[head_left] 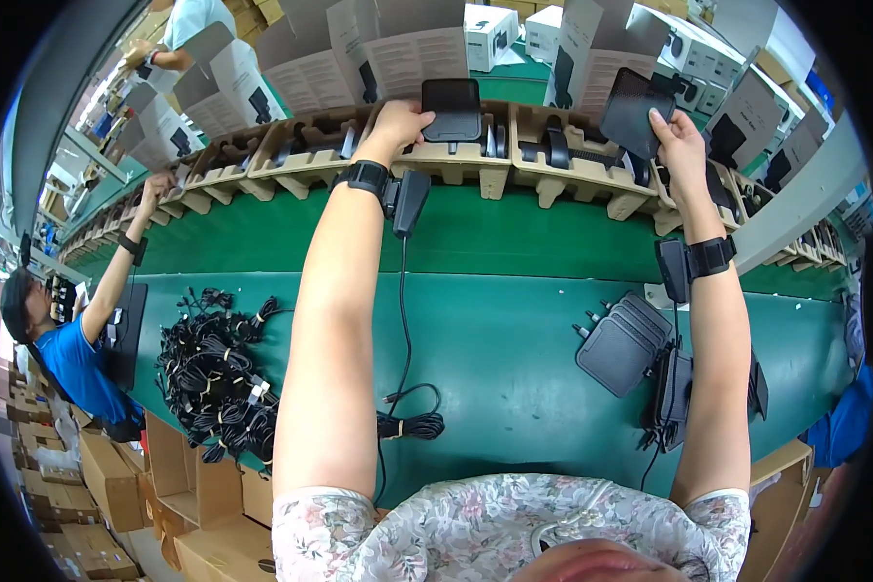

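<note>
My left hand (pixel 401 128) pinches the edge of a black flat rectangular pad (pixel 451 109) with rounded corners, over a brown moulded-pulp tray (pixel 495 180). Farther right, my right hand (pixel 681 153) grips a similar black flat pad (pixel 631 113), tilted above the neighbouring tray (pixel 590 178). Each wrist wears a black strap with a small black box and a cable. On the green bench below, similar black pads (pixel 623 341) with short plug ends lie fanned together by my right forearm. Coiled black cables (pixel 218 373) form a heap left of my left forearm.
Open printed cartons (pixel 412 68) stand behind the tray row. White boxes (pixel 492 37) sit beyond them. A grey metal post (pixel 795 209) slants at right. A co-worker in blue (pixel 82 364) reaches toward the trays at left; another person (pixel 192 24) stands far left. Cardboard boxes (pixel 209 485) are below the bench.
</note>
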### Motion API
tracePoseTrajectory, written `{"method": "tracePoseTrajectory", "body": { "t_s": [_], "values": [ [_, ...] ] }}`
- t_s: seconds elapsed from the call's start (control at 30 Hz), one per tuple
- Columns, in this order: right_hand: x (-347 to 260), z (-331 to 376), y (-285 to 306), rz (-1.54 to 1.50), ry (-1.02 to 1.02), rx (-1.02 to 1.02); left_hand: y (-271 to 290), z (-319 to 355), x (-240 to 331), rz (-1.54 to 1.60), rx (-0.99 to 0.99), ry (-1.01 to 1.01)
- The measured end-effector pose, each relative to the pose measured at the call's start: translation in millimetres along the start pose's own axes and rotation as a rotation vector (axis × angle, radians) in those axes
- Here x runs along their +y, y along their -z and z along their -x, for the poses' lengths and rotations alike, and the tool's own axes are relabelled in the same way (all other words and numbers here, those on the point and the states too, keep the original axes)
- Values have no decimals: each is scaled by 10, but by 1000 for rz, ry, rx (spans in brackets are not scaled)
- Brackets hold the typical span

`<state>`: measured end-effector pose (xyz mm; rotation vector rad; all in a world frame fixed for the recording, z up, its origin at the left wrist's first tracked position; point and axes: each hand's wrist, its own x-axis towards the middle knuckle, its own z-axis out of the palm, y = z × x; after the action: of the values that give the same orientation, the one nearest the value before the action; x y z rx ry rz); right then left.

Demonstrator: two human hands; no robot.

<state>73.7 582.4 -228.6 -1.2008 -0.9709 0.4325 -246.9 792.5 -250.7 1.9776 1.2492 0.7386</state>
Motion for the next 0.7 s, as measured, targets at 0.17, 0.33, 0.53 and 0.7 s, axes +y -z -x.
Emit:
{"method": "tracePoseTrajectory", "body": {
  "t_s": [0.17, 0.33, 0.53, 0.7],
  "values": [
    [274, -214, -82, 279, 83, 10, -57, -198, 53, -382, -58, -92],
    [456, -301, -111, 365, 44, 77, -412, 257, 483, -959, 180, -139],
    [651, -466, -16, 836, 42, 132, -846, 285, 248, -764, 217, -508],
    [599, -73, -312, 1431, 338, 176, -876, 303, 144, -697, 185, -466]
  ]
}}
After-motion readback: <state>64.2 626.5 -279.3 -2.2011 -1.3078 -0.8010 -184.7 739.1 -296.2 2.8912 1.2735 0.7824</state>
